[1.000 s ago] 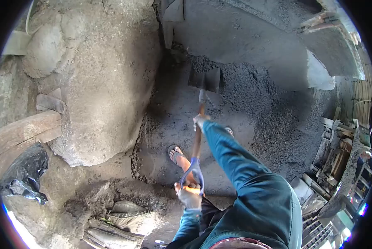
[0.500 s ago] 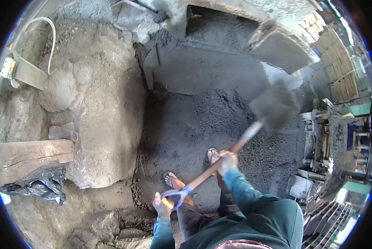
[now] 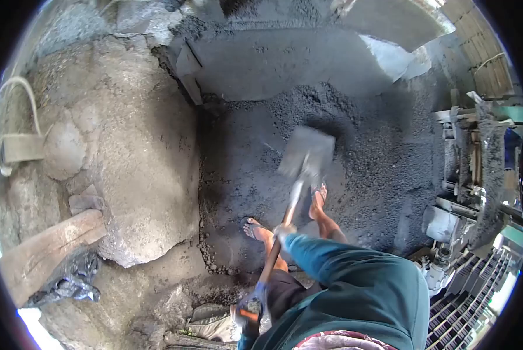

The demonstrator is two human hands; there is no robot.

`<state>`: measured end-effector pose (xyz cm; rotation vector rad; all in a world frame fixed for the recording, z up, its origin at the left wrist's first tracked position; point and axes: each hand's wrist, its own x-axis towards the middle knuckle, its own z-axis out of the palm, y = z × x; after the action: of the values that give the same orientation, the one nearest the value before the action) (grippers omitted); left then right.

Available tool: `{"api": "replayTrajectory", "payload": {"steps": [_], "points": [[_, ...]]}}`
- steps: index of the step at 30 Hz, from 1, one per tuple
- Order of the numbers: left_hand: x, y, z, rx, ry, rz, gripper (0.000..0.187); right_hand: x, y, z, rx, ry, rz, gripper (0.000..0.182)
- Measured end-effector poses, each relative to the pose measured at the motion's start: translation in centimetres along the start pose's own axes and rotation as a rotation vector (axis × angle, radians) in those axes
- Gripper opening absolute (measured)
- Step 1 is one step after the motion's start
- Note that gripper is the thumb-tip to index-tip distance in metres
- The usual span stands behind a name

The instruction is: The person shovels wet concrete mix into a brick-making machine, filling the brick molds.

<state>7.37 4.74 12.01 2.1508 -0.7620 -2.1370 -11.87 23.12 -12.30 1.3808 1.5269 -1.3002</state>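
A shovel with a square metal blade (image 3: pixel 307 153) slants across the middle of the head view, its wooden shaft running down to a blue D-handle. My right hand (image 3: pixel 284 233) is wrapped round the shaft about halfway along. At the lower end, close to my body, my left hand (image 3: pixel 237 315) grips the D-handle, partly hidden by the handle and sleeve. The blade is blurred and hangs low over the dark floor just ahead of my sandalled feet. Dark, grainy loose material (image 3: pixel 369 154) lies in front of the blade and to its right.
A large pale earthen block (image 3: pixel 139 151) borders the floor on the left, with a wooden beam (image 3: pixel 54 251) and black plastic (image 3: pixel 72 280) beside it. A low grey wall (image 3: pixel 285 64) stands ahead. Machinery (image 3: pixel 454 169) lines the right side, above a metal grating (image 3: pixel 469 303).
The shovel blade has swung left and closer to my feet, so the shaft now stands steeper. Both hands have moved left and down slightly or more, still holding it. My view has shifted.
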Motion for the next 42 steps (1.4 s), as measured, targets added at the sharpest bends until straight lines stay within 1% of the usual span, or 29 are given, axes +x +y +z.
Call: {"api": "replayTrajectory", "payload": {"steps": [1,3,6,8,9,10,11,14,17,18,19,21,23,24,25,28,29,30,31,32,33,34,35,36,37,39,40,41,42], "points": [[0.0,-0.7,-0.3,0.027,0.055,0.026,0.045,-2.5,1.7,0.9,-0.062,-0.174,-0.01,0.025],[1.2,-2.4,0.1,0.066,0.114,0.091,0.043,-0.2,4.7,3.6,0.168,-0.306,0.163,0.026],[3.4,-4.3,2.3,0.117,0.051,0.228,0.044,6.8,-0.8,3.5,0.157,-0.287,-0.076,0.02],[5.7,-6.5,6.7,0.11,0.019,0.323,0.046,12.0,-6.4,2.2,0.13,-0.271,-0.239,0.018],[6.7,-7.7,11.7,0.112,0.072,0.328,0.044,20.0,-11.3,0.8,0.309,-0.524,-0.015,0.014],[7.6,-8.8,16.9,0.113,0.126,0.333,0.045,17.5,-19.1,-1.7,0.465,-0.411,0.22,0.016],[11.3,-10.3,18.4,0.173,0.08,0.381,0.046,17.7,-21.3,-2.1,0.445,-0.364,0.178,0.015],[12.6,-11.5,15.5,0.042,0.072,0.383,0.045,14.6,-20.1,-2.3,0.441,-0.263,0.156,0.008],[8.6,-11.4,14.7,0.135,0.183,0.471,0.049,12.3,-17.3,-3.6,0.5,-0.284,0.091,0.006],[8.0,-11.5,13.4,0.209,0.062,0.617,0.055,10.7,-16.9,-4.6,0.485,-0.255,0.068,0.005],[7.6,-9.9,12.5,0.187,0.125,0.339,0.056,9.8,-15.9,-5.7,0.536,-0.291,0.041,0.006],[9.8,-9.3,8.5,0.016,0.031,0.17,0.057,6.6,-14.9,-8.9,0.63,-0.292,-0.044,0.006],[6.2,-7.7,10.7,0.157,-0.041,0.184,0.058,3.3,-15.2,-12.7,0.726,-0.201,-0.09,0.007],[7.5,-7.4,10.0,0.24,-0.124,0.187,0.061,1.5,-16.3,-15.1,0.768,-0.118,-0.16,0.009],[8.7,-7.0,10.2,0.194,-0.132,0.045,0.064,-1.1,-17.2,-17.8,0.809,-0.036,-0.224,0.011],[3.7,-7.1,17.1,0.35,-0.373,-0.059,0.06,-12.1,-21.3,-26.6,0.989,0.107,-0.425,0.013],[1.2,-7.5,20.9,0.345,-0.498,-0.078,0.054,-10.2,-20.3,-30.0,0.828,0.195,-0.498,0.014],[-1.9,-7.8,23.5,0.367,-0.567,-0.033,0.049,-16.9,-23.2,-33.3,0.886,0.274,-0.522,0.006],[-2.6,-8.2,25.3,0.367,-0.629,-0.202,0.052,-19.0,-24.2,-36.3,0.962,0.334,-0.637,0.005],[-3.4,-8.5,27.1,0.38,-0.684,-0.37,0.056,-21.1,-24.8,-39.7,0.965,0.295,-0.729,0.005],[-7.8,-7.4,28.6,0.561,-0.781,-0.255,0.068,-24.3,-25.5,-43.1,1.044,0.119,-0.846,0.008],[-10.2,-7.2,29.0,0.628,-0.94,0.048,0.071,-27.7,-26.6,-45.2,1.135,0.116,-0.945,0.009],[-13.4,-5.8,29.1,0.648,-1.082,0.217,0.073,-28.1,-26.8,-47.6,1.265,0.038,-0.958,0.003],[-16.5,-4.5,29.2,0.645,-1.208,0.394,0.074,-30.0,-26.9,-47.2,1.277,0.004,-0.894,0.005],[-22.0,-1.4,29.5,0.614,-1.337,0.424,0.073,-31.8,-27.5,-46.6,1.289,-0.025,-0.833,0.009],[-20.5,1.9,28.8,0.625,-1.25,0.348,0.067,-31.3,-27.0,-41.9,1.179,-0.083,-0.832,0.013],[-19.8,3.6,28.2,0.627,-1.206,0.311,0.064,-28.0,-25.9,-39.1,1.158,-0.202,-0.8,0.014],[-16.6,4.3,26.4,0.551,-0.935,0.136,0.061,-25.0,-24.8,-35.2,1.159,-0.234,-0.722,0.014],[-11.6,4.8,23.7,0.511,-0.71,0.09,0.058,-23.4,-23.8,-30.5,1.14,-0.124,-0.645,0.011]]}}
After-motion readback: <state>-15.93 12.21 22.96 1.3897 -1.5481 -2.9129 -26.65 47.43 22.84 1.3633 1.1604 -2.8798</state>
